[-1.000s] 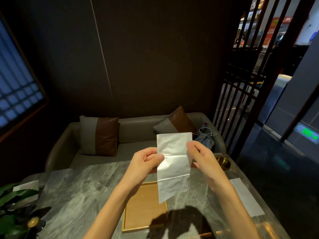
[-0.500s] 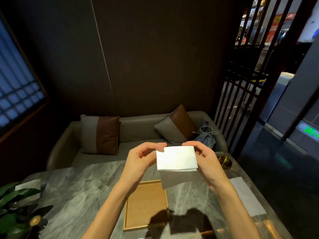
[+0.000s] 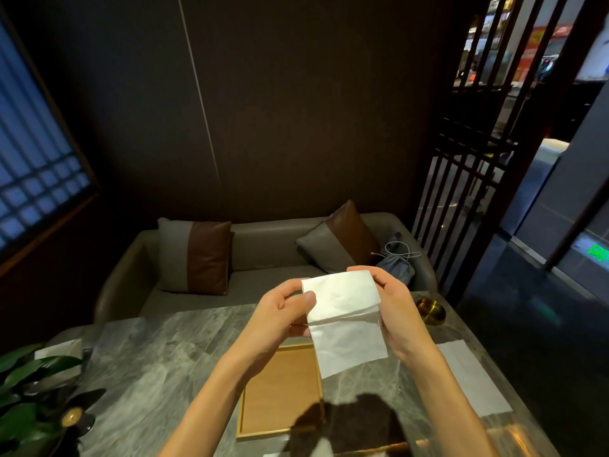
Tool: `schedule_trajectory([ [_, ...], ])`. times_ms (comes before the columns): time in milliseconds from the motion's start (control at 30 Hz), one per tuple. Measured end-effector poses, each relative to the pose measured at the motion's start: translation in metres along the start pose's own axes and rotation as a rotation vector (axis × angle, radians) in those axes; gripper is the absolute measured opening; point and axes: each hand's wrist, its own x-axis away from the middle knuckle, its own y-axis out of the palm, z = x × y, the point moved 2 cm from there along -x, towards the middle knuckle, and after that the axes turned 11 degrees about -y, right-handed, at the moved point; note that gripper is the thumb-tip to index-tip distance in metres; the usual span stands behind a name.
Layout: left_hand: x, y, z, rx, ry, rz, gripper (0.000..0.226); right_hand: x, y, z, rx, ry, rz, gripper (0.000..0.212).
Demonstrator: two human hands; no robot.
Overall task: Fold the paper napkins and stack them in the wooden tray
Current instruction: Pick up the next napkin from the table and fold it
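A white paper napkin [image 3: 346, 321] is held in the air above the table, its top part folded down over the hanging lower part. My left hand [image 3: 283, 311] pinches its left edge with the thumb on the front. My right hand [image 3: 392, 308] grips the right edge, fingers curled over the top corner. Below the napkin, a shallow wooden tray [image 3: 280, 390] lies on the grey marble table [image 3: 148, 364]; its visible floor holds nothing. A flat white napkin [image 3: 471, 377] lies on the table to the right.
A brass bowl [image 3: 430, 311] sits at the table's far right corner. A green plant [image 3: 29, 384] and a pale sheet [image 3: 61, 349] are at the left. A sofa with two cushions [image 3: 194, 255] faces me. A dark shadow falls on the near table edge.
The napkin hung full length a second ago. Its top part has since been folded down over the front, and both hands have shifted their pinch to the sides of the fold.
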Motion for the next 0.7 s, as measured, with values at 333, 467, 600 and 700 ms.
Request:
schedule_trajectory([
  [333,0.003,-0.003,0.001,0.001,0.01,-0.055,0.043,0.005,-0.002,0.003,0.09,-0.088,-0.031,0.023],
  [467,0.003,0.0,-0.004,0.001,-0.039,-0.108,0.052,0.004,-0.001,0.005,0.05,-0.048,0.003,0.024],
  [600,0.003,0.0,-0.008,-0.03,-0.003,0.03,0.04,0.005,-0.003,0.014,-0.139,0.148,-0.03,0.028],
  [700,0.005,-0.003,-0.007,-0.042,0.06,0.111,0.037,0.012,-0.007,0.019,-0.092,0.272,-0.152,0.042],
])
